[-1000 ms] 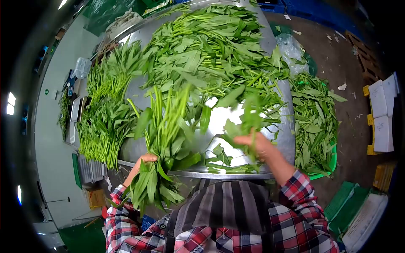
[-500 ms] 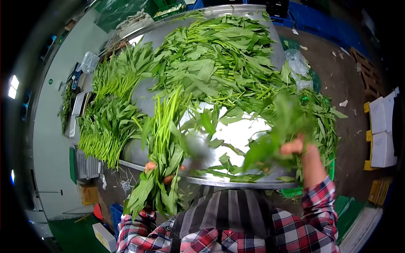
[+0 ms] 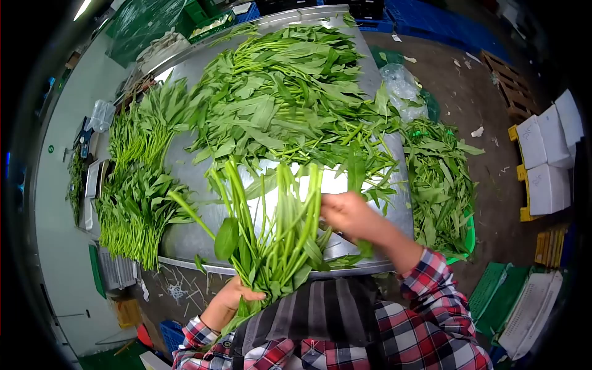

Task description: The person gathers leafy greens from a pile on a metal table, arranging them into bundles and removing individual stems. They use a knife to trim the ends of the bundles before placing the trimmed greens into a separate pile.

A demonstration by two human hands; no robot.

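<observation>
My left hand [image 3: 237, 297] is closed round the leafy lower part of a bunch of water spinach [image 3: 287, 240], held at the table's front edge with its cut stems pointing up and away from me. At the right side of this bunch, my right hand [image 3: 354, 216] has its fingers pinched together against the outer stems. Just what lies between those fingertips is partly hidden. Beyond both hands, a large loose heap of water spinach [image 3: 277, 92] covers the metal table [image 3: 203, 237]. Neater bundles [image 3: 132, 213] lie along the left side, stems towards me.
A green basket [image 3: 470, 237] heaped with leaves stands against the table's right side. Clear plastic bags [image 3: 404, 92] hang behind it. White boxes [image 3: 549, 185] are stacked at far right, and a scale [image 3: 94, 179] sits at far left.
My right hand has come left from the basket side to the bunch; the leaves it held there are gone from it. The bunch in my left hand has shifted right and its stems have fanned out.
</observation>
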